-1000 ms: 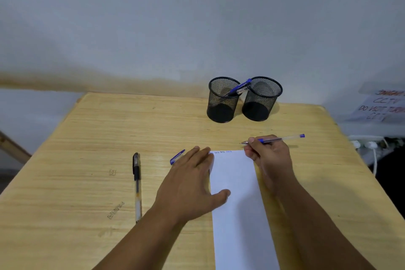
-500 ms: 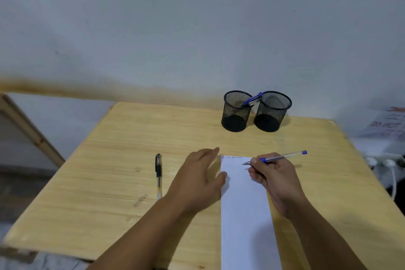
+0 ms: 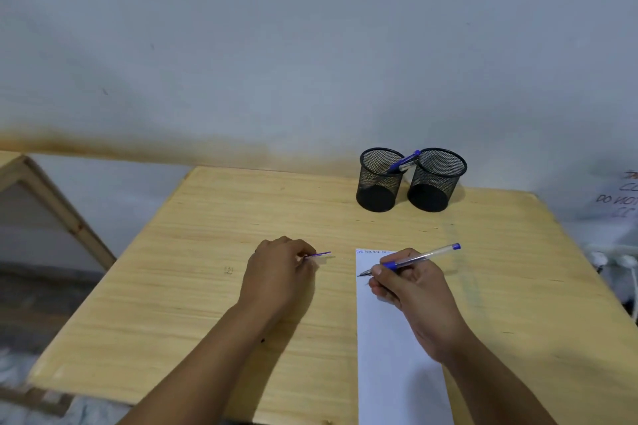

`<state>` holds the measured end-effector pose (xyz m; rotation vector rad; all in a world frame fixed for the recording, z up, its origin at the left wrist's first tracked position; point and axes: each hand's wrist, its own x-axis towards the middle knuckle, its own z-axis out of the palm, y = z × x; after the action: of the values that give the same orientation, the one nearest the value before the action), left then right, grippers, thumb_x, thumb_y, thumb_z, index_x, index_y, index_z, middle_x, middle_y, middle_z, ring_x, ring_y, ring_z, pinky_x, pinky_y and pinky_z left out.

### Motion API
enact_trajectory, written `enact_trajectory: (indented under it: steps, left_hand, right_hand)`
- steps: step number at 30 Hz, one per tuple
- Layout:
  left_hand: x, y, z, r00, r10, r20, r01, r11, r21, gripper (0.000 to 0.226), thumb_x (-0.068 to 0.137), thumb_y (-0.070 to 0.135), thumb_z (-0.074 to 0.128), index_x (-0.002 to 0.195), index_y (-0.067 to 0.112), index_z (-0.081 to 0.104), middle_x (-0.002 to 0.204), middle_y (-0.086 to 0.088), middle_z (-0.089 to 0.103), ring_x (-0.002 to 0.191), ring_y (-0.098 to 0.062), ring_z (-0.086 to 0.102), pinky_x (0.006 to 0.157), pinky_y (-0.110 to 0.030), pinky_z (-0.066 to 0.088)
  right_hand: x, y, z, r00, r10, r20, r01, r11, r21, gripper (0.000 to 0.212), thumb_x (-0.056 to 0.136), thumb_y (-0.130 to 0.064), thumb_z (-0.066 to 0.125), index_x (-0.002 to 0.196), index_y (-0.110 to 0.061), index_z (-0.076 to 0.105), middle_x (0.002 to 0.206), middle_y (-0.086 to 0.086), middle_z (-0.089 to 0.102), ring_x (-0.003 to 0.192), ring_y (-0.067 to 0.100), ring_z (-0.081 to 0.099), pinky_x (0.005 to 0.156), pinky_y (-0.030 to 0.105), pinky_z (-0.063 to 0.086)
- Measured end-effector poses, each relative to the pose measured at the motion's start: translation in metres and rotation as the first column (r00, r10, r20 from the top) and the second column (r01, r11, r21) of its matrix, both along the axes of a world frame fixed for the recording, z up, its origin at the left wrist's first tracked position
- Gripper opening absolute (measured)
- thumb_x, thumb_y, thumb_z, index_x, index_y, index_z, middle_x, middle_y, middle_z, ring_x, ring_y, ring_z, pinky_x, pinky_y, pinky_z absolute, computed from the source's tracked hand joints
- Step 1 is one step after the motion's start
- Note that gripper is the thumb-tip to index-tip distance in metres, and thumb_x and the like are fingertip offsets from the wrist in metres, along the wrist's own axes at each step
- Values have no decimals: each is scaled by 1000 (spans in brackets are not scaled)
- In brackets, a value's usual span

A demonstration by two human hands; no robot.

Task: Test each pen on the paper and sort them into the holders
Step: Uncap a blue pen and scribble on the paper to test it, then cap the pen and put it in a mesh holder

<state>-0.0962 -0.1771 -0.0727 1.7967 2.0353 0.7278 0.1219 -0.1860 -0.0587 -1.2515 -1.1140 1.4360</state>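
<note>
Head view, looking down over both forearms onto a light wooden table (image 3: 207,286). Nearest the camera, a long strip of white paper (image 3: 397,373) runs from the near edge away toward the wall, lying to the right of centre. Small blue marks sit along its far edge.

Right hand (image 3: 411,297): wrist resting over the paper, fingers curled in a writing grip around a clear-barrelled pen with a blue grip and blue end cap (image 3: 419,259). Pen tilted, tip pointing left and down at the paper near its left edge, just short of the far end; tail end raised toward the right. Whether the tip touches the sheet cannot be told.

Left hand (image 3: 279,272): on the bare table left of the paper, apart from it, back of hand up, fingers curled under. Fingertips pinch a small blue pen cap (image 3: 319,255), which pokes out to the right toward the paper, low over the tabletop.

Farther back, 2 black wire-mesh cylindrical holders stand upright side by side, touching or nearly so. Left holder (image 3: 379,183) contains 1 blue pen (image 3: 404,162), leaning right with its top over the rim. Right holder (image 3: 436,183) shows no contents from this angle.

Behind: pale wall (image 3: 310,45) with a brownish stain band at table height. Blurred handwritten paper sign (image 3: 618,197) at far right.
</note>
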Motion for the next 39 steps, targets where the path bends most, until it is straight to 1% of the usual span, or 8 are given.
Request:
enact_trajectory:
  steps: [3, 6, 12, 18, 24, 27, 33, 39]
  left_hand:
    - [5, -17, 6, 982, -11, 188, 12, 1000, 0, 7, 88, 29, 67, 88, 36, 70, 86, 25, 68, 87, 5, 56, 75, -21, 42]
    - [12, -36, 10, 933, 3, 361, 4, 1000, -17, 12, 84, 23, 73, 82, 35, 70, 84, 27, 68, 79, 0, 59, 67, -17, 44]
    - [21, -55, 13, 856, 10, 516, -7, 1000, -8, 15, 81, 18, 78, 78, 32, 72, 77, 18, 69, 64, -5, 57, 56, -12, 40]
    - [24, -58, 20, 823, -15, 568, 17, 1000, 2, 14, 82, 14, 77, 78, 28, 73, 56, 17, 58, 51, -1, 44, 50, -13, 33]
    - [30, -59, 20, 827, -39, 561, 48, 999, -1, 15, 81, 19, 78, 79, 34, 73, 67, 10, 64, 61, -6, 51, 56, -15, 37]
    - [35, -60, 21, 835, -66, 546, 80, 997, -2, 14, 82, 20, 77, 81, 33, 74, 73, 16, 68, 73, -11, 60, 62, -14, 42]
    - [42, -59, 30, 808, -127, 575, 139, 990, 24, 15, 85, 11, 73, 83, 26, 75, 79, 13, 74, 76, -4, 65, 68, -9, 43]
    - [51, -58, 29, 818, -158, 554, 156, 986, 51, 19, 86, 7, 72, 81, 25, 74, 78, 12, 74, 77, -3, 66, 69, -9, 44]
  right_hand:
    - [-4, -3, 3, 999, 14, 35, -15, 999, 30, 14, 82, 0, 72, 82, -14, 70, 90, 17, 73, 88, 34, 69, 90, 45, 56]
    - [-6, -8, 6, 1000, 19, 6, -19, 999, 48, 11, 82, -2, 72, 83, -13, 72, 91, 16, 73, 99, 38, 68, 95, 48, 55]
    - [-14, -18, 14, 998, 39, -47, -36, 997, 64, 2, 86, 0, 69, 88, -2, 69, 83, 19, 73, 87, 35, 73, 84, 37, 60]
    - [-9, -21, 18, 999, 45, 2, -45, 995, 91, 12, 85, -1, 72, 94, -1, 65, 84, 20, 73, 84, 35, 73, 85, 43, 60]
    - [-3, -24, 19, 999, 48, 20, -49, 996, 80, 12, 84, -1, 73, 92, -4, 65, 84, 19, 74, 86, 39, 72, 88, 49, 58]
    - [-1, -26, 21, 996, 64, 69, -70, 993, 95, 12, 81, 0, 76, 88, -5, 67, 83, 17, 75, 84, 38, 71, 87, 53, 56]
    - [3, -30, 18, 999, 6, 38, -10, 995, 102, 12, 76, 0, 80, 80, -9, 72, 78, 18, 75, 74, 33, 71, 82, 49, 57]
    - [6, -37, 9, 997, -42, -67, 48, 994, 97, 13, 76, 3, 78, 84, 0, 68, 74, 14, 74, 69, 20, 69, 68, 26, 56]
